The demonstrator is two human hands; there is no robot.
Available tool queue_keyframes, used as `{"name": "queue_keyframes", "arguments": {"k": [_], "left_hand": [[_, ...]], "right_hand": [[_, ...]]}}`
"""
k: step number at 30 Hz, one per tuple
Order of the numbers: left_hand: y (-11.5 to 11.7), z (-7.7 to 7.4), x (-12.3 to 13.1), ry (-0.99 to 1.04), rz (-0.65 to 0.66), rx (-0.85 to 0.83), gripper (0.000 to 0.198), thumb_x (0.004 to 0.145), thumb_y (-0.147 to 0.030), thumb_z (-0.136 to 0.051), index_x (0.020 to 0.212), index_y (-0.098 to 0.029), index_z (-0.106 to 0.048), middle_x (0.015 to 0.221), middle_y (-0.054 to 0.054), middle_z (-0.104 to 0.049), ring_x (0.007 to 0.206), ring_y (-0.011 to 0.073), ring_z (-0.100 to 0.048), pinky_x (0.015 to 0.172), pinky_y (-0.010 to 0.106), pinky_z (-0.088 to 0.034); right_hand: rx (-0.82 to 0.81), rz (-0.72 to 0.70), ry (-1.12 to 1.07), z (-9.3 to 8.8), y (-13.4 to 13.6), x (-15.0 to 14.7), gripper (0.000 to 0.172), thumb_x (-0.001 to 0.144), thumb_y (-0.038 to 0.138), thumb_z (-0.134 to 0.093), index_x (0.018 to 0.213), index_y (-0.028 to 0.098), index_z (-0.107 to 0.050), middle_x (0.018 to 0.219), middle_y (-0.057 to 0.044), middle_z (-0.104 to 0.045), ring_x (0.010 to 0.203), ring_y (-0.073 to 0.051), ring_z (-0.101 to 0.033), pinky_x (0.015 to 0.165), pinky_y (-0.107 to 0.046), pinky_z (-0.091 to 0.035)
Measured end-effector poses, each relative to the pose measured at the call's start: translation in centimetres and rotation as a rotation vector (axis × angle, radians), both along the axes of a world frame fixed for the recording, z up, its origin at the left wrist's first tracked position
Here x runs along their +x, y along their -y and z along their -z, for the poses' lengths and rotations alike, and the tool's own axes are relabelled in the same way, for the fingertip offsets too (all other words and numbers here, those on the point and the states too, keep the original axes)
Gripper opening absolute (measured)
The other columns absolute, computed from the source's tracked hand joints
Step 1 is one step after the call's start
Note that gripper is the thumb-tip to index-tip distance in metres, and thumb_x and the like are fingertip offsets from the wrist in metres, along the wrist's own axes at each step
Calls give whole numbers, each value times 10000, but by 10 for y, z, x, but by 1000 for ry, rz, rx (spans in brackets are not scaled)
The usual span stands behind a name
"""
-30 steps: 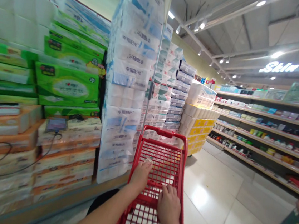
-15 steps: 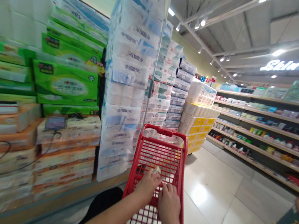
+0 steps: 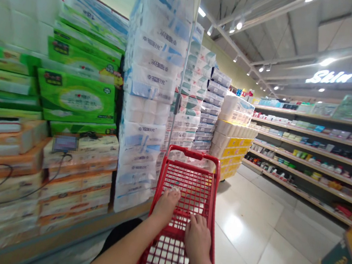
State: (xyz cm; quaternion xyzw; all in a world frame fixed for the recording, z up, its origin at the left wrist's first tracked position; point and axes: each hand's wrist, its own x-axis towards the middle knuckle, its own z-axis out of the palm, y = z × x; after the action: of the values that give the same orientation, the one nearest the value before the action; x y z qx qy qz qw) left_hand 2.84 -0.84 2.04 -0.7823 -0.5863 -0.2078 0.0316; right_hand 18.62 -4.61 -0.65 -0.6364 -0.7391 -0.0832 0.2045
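Note:
A red plastic shopping cart with mesh panels stands right in front of me. My left hand is over the left side of its mesh, fingers closed on a small crumpled whitish wad, possibly tissue or cloth. To the right and nearer to me, my right hand has its fingers curled at the cart's mesh. Its fingertips are partly hidden, but they seem to rest on the crossbar.
Tall stacks of white toilet-paper packs and green tissue packs line the left. Boxed tissue packs sit below them with a black cable. Stocked shelves run along the right, beyond the tiled floor.
My left hand has moved left and slightly forward over the mesh, away from my right hand, with the whitish wad. My right hand has barely shifted.

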Motion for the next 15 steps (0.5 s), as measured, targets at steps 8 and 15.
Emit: {"name": "queue_keyframes", "arguments": {"k": [8, 15], "left_hand": [[4, 1, 9, -100, 94, -25, 460, 837, -68, -411, 1253, -186, -567, 1330, 73, -524, 1168, 252, -456, 1014, 370, -375], [-1, -2, -1, -47, -111, 9, 544, 829, -28, -363, 1335, -177, -494, 1373, 99, -484, 1187, 239, -451, 1042, 393, -338]], "right_hand": [[23, -4, 1, 0, 1, 0, 309, 917, 181, -413, 1088, 214, -669, 1098, -78, -648, 1058, -216, -559, 814, -286, -448], [23, 2, 2, 0, 2, 0, 307, 910, 182, -430, 1109, 221, -661, 1104, -75, -647, 1071, -217, -555, 804, -278, -446]]}}
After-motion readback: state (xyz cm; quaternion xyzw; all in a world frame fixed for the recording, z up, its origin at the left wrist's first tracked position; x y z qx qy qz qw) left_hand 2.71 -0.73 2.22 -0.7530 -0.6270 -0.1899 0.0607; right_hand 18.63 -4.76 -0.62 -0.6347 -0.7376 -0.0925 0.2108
